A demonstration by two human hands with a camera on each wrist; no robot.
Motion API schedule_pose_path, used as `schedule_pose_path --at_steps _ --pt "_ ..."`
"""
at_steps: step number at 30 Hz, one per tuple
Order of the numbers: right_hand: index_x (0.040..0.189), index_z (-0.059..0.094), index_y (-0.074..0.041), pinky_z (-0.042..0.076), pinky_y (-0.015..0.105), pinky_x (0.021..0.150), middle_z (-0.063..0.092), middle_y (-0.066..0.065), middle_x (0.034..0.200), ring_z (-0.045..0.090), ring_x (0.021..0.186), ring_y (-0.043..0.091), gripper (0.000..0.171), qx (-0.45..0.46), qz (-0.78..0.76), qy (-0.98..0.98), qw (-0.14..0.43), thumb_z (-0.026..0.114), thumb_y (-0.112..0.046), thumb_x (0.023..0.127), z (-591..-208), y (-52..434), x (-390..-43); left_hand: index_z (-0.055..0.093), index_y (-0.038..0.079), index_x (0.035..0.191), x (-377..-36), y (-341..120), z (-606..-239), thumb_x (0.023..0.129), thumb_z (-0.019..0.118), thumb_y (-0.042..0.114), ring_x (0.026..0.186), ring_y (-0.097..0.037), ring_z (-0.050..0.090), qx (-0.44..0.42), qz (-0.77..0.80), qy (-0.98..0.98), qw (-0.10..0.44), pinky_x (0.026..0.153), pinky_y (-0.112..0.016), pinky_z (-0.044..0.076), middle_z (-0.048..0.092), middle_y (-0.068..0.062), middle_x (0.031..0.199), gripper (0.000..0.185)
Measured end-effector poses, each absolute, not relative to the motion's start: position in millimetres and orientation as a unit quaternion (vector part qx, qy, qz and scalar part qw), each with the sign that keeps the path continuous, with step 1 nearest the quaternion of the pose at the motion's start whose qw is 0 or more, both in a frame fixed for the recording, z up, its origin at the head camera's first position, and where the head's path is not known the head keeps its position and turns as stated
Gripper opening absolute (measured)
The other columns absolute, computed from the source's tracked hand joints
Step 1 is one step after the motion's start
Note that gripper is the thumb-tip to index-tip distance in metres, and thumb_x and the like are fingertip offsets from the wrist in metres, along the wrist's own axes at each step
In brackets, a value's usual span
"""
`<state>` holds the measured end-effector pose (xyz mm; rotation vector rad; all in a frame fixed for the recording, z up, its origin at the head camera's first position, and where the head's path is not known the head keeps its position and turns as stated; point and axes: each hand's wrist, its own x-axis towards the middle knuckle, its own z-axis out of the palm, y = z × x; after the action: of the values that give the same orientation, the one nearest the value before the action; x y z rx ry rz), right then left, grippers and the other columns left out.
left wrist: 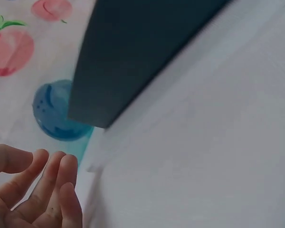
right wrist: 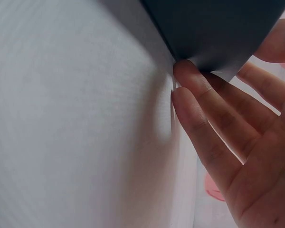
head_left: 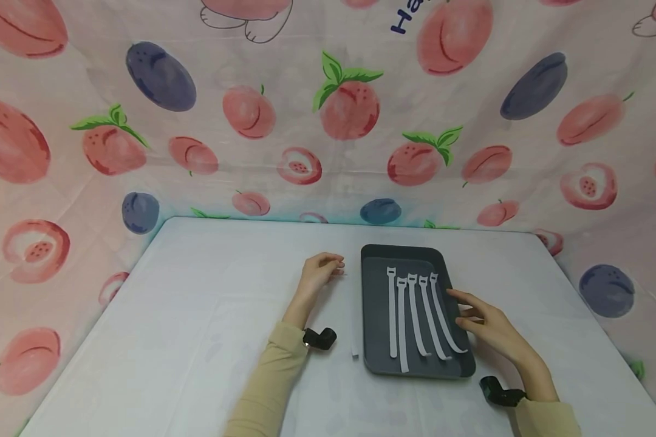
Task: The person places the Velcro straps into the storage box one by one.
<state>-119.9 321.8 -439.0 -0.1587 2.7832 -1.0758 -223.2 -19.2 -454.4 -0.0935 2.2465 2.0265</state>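
Observation:
A dark grey tray (head_left: 377, 352) lies on the white table, holding several pale hook-and-loop cable ties (head_left: 415, 315) side by side, their slotted heads toward the far end. Another pale tie (head_left: 355, 328) lies lengthwise on the table along the tray's left side. Close to that tie's far end is my left hand (head_left: 318, 273), fingers loosely bent; in the left wrist view nothing shows between thumb and fingers. My right hand (head_left: 489, 325) is at the tray's right edge. Its fairly straight fingertips (right wrist: 185, 102) touch the lower side of the tray (right wrist: 213, 33) in the right wrist view.
Behind the table (head_left: 142, 340) hangs a fruit-printed cloth (head_left: 284, 67), which also covers both sides. A black wrist camera (head_left: 320, 338) sits on the left wrist and another black camera (head_left: 500, 391) on the right, low over the tabletop.

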Motion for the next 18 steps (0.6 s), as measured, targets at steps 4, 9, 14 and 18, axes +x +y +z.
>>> schedule_pose_path --at_steps 4,9,14,18 --pt "0.146 0.04 -0.015 0.049 0.057 0.083 0.045 0.023 0.144 0.06 0.111 0.038 0.057 -0.052 -0.361 0.928 0.079 0.06 -0.023 0.093 -439.7 322.5 -120.2 0.07 0.001 0.107 -223.4 -21.3 -461.3 0.091 0.058 0.01 0.081 -0.016 0.071 -0.04 0.668 0.742 0.047 0.061 -0.019 0.042 0.073 -0.016 0.102 0.022" --pt "0.147 0.04 -0.016 0.049 0.058 0.084 0.044 0.023 0.145 0.06 0.111 0.038 0.058 -0.052 -0.361 0.928 0.08 0.06 -0.023 0.093 -440.3 323.2 -121.2 0.069 0.0 0.108 -223.0 -25.1 -464.6 0.091 0.058 0.011 0.08 -0.015 0.07 -0.03 0.655 0.754 0.039 0.062 -0.019 0.045 0.073 -0.016 0.1 0.023" --pt "0.147 0.039 -0.016 0.049 0.059 0.085 0.044 0.022 0.145 0.059 0.112 0.038 0.058 -0.052 -0.359 0.928 0.08 0.06 -0.024 0.093 -440.0 323.3 -121.1 0.068 -0.001 0.11 -222.6 -27.0 -466.9 0.091 0.058 0.008 0.083 -0.018 0.069 -0.014 0.643 0.764 0.047 0.071 -0.024 0.053 0.072 -0.019 0.101 0.023" --pt "0.147 0.039 -0.016 0.048 0.059 0.085 0.044 0.022 0.145 0.059 0.112 0.039 0.058 -0.051 -0.359 0.928 0.079 0.06 -0.024 0.093 -440.1 323.6 -120.7 0.068 -0.001 0.111 -223.9 -27.1 -470.8 0.092 0.058 0.008 0.088 -0.022 0.068 0.008 0.625 0.779 0.047 0.073 -0.025 0.054 0.071 -0.019 0.105 0.023"
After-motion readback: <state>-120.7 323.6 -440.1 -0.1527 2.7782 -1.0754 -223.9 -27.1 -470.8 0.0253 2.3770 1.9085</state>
